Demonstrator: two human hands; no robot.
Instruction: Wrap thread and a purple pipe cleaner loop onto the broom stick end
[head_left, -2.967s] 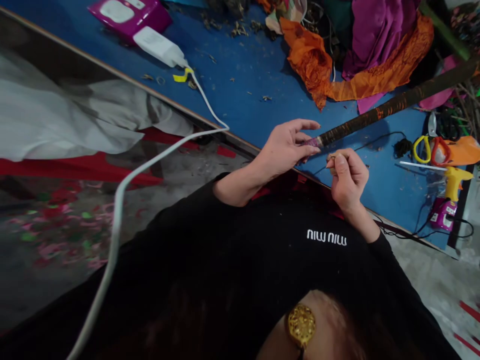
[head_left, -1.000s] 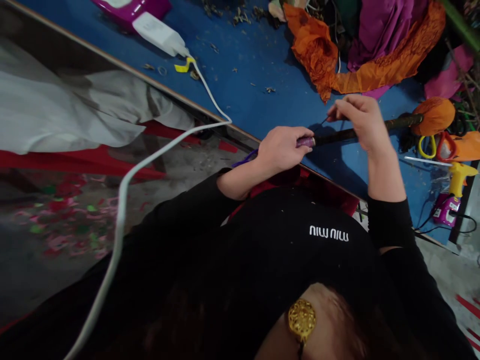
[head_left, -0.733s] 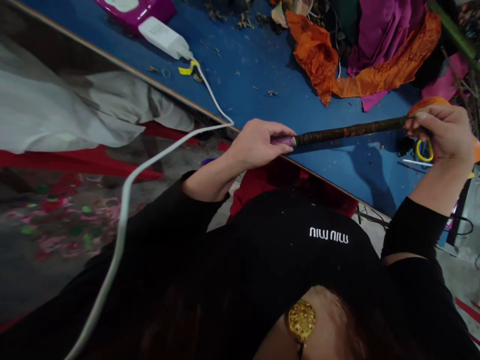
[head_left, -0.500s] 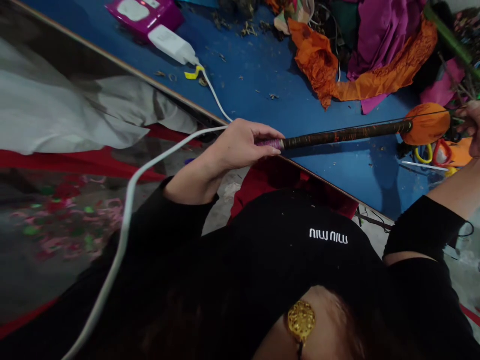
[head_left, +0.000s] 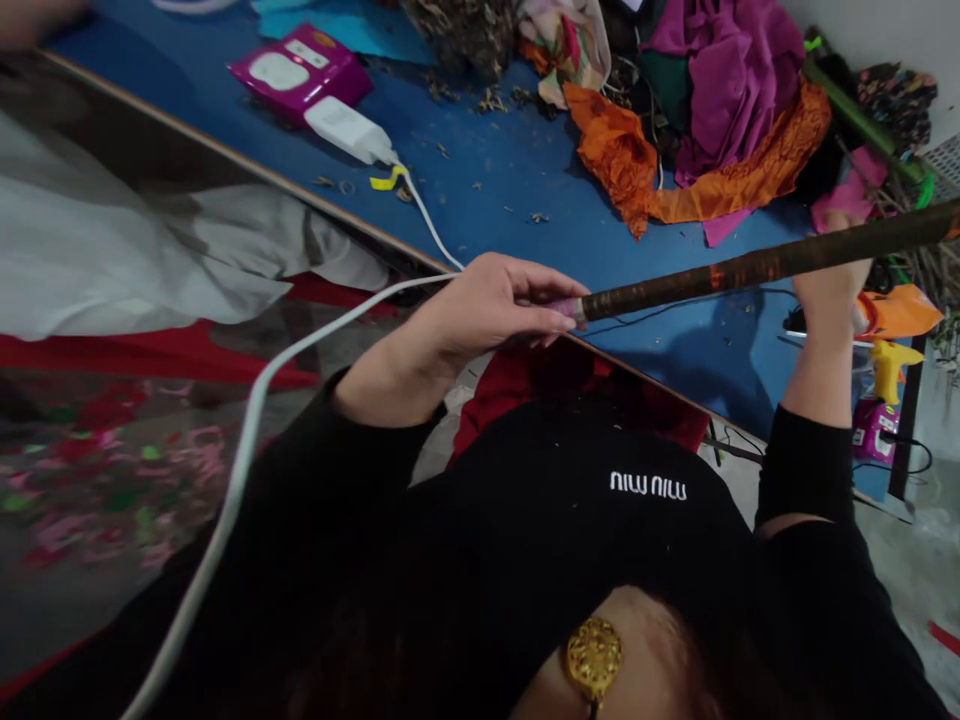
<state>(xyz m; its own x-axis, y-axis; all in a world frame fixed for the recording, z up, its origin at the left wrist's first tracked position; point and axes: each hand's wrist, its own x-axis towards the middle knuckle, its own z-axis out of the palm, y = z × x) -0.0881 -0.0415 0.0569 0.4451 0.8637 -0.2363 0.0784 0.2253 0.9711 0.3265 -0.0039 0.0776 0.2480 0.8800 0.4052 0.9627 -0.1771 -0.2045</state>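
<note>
My left hand [head_left: 517, 305] is closed around the near end of a long dark brown wrapped stick [head_left: 690, 285], whose tip by my fingers has a pale purple winding [head_left: 566, 308]. The stick slants up to the right and leaves the view at the right edge. A thin dark thread [head_left: 690, 303] runs loosely below it from near my left hand to my right hand [head_left: 832, 285]. That hand is behind the stick, closed on the thread as far as I can see; its fingers are partly hidden.
On the blue table [head_left: 480, 215] lie a purple power socket [head_left: 330, 65] with a white plug [head_left: 349, 130], orange cloth [head_left: 622, 150], magenta cloth [head_left: 727, 90] and dried scraps. A white cable [head_left: 259, 400] crosses at left. A yellow-topped object [head_left: 892, 365] stands at right.
My right hand has moved left and now lies behind the stick. The stick's far end has swung toward me and out of view with its orange round part. The thread has slackened.
</note>
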